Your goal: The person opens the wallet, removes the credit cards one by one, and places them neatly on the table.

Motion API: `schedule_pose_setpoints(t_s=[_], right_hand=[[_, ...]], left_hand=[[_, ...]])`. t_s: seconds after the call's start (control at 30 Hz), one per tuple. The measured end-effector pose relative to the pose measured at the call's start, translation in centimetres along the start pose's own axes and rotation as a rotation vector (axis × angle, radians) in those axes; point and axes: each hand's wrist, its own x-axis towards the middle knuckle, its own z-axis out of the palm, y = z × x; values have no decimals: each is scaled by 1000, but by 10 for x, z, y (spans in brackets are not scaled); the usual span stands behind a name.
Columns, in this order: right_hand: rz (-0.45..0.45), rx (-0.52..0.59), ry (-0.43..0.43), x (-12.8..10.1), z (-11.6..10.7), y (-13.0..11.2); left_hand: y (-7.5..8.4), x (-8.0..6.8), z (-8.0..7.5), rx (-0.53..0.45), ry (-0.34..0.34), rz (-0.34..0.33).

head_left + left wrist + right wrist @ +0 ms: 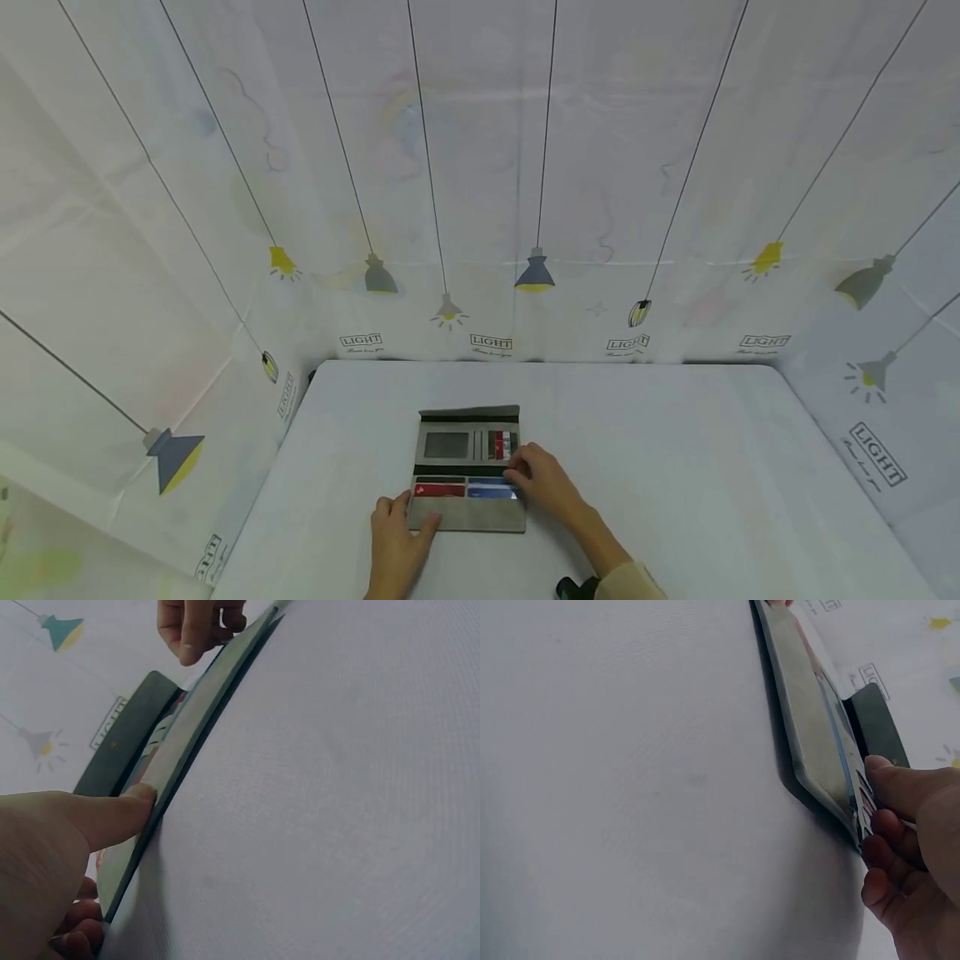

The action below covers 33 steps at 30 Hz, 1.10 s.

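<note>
A grey wallet (465, 517) lies spread out on a white table (675, 467), showing a window pocket (446, 445), striped cards (501, 444) in the upper slots, a red card (438, 490) and a blue card (487, 492). My left hand (408, 512) rests at the wallet's near left corner, with its thumb (127, 806) pressing the grey flap (187, 742) down. At the wallet's right end, my right hand (525, 482) has its fingers (889, 851) curled and pinches the end of the blue card, thumb on top. The left wrist view catches the right hand (199, 626) at the far end.
White sheets printed with hanging lamps (534, 275) wall in the table on the back and both sides. The table's left edge (262, 500) drops off beside the left hand. A black object (573, 587) sits by my right sleeve (630, 583).
</note>
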Motion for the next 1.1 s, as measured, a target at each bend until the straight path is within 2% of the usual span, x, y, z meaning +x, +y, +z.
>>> schedule_pose_setpoints(t_s=[0.17,0.27,0.7,0.9,1.1], right_hand=[[1,11,-95,-7,-1,-5],[8,11,-120,-11,-1,-6],[-27,-29,-154,-12,2,-10],[-16,-27,-160,-11,3,-11],[-20,-52,-144,-11,5,-11]], left_hand=[[2,-1,-2,-2,-45,-20],[1,-2,-2,-6,-44,-18],[4,-2,-3,-11,-78,-42],[6,-2,-2,-1,-67,-52],[3,-2,1,20,-45,-26]])
